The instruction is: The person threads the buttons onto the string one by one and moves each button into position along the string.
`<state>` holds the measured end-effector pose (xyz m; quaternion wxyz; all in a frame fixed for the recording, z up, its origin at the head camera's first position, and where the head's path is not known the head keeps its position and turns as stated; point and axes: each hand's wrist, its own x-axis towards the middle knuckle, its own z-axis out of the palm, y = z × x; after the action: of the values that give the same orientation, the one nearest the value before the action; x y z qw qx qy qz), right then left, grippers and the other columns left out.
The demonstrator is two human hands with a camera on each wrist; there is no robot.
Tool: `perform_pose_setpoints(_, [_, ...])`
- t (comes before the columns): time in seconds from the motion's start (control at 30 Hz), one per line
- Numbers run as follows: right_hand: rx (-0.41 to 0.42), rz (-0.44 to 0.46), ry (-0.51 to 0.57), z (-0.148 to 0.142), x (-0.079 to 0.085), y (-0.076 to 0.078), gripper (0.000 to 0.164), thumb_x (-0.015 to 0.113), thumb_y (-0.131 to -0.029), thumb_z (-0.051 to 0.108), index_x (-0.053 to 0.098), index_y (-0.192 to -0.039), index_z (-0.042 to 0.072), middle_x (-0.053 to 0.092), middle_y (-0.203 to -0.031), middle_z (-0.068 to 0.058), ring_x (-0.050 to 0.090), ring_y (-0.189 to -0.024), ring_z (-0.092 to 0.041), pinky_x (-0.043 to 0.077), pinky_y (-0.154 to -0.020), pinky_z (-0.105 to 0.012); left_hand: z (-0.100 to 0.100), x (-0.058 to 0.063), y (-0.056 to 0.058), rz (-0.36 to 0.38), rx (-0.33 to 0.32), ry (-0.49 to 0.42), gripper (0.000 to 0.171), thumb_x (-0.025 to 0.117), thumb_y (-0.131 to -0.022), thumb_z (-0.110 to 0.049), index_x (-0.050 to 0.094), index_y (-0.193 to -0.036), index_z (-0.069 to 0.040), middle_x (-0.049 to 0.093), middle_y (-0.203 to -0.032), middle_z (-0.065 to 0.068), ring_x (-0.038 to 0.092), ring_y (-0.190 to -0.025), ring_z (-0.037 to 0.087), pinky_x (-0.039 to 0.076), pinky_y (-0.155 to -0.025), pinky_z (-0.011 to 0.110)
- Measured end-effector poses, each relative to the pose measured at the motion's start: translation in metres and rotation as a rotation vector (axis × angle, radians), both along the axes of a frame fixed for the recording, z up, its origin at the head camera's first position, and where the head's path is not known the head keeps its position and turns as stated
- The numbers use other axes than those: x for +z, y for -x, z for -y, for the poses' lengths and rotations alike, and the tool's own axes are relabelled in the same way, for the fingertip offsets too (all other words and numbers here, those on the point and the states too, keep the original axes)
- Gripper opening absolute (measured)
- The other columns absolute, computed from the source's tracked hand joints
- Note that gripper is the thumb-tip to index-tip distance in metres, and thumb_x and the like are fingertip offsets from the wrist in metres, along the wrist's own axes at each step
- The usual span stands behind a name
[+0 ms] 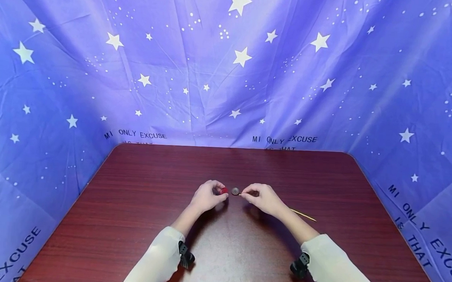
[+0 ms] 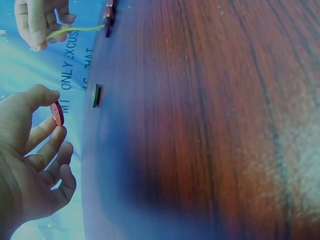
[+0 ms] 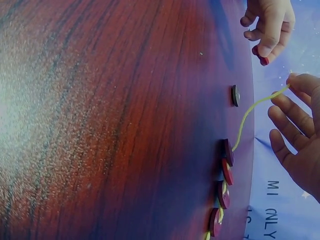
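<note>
My left hand [image 1: 207,196] pinches a red button [image 2: 58,114] between thumb and fingertips, holding it on edge above the table. Across from it, my right hand [image 1: 266,199] pinches the end of a yellow cord [image 3: 244,119] between thumb and forefinger. Several red and dark red buttons [image 3: 223,195] are strung along this cord in the right wrist view; from the head they are hidden under my right hand and forearm. A single dark grey button [image 1: 235,191] lies loose on the table between the two hands, touched by neither.
The dark red wood-grain table [image 1: 151,167] reaches back to a blue-purple curtain [image 1: 199,71] with white stars. The cord's yellow tail [image 1: 304,215] sticks out beyond my right forearm. Each sleeve cuff carries a black wrist camera [image 1: 300,265].
</note>
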<state>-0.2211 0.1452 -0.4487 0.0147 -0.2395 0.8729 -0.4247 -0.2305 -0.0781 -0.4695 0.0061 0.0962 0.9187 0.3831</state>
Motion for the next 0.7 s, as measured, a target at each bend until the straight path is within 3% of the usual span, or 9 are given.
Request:
perform_pose_setpoints(0.37, [-0.003,-0.027,0.007,-0.0002,0.0019,0.0014,0.006,0.067,-0.086,0.018,0.071,-0.087,0.013,0.069,-0.083,0.003,0.058,-0.073,-0.005,0.049,-0.067,-0.020,-0.0012,0.0011,-0.0031,-0.025,-0.045,-0.099,0.023,0.071,-0.078,-0.029,0.065,-0.097,-0.016,0.066,-0.088,-0.003,0.056,-0.075,0.009,0.046,-0.069,0.026])
perform_pose_setpoints(0.7, [-0.013,-0.026,0.004,0.0001,0.0029,0.0023,0.007,0.067,-0.085,0.016,0.071,-0.087,0.010,0.069,-0.082,0.002,0.057,-0.073,-0.004,0.048,-0.067,-0.019,-0.0047,-0.0032,-0.0050,-0.085,-0.091,-0.233,0.021,0.072,-0.078,-0.018,0.065,-0.096,-0.012,0.066,-0.093,0.003,0.058,-0.078,0.013,0.048,-0.070,0.020])
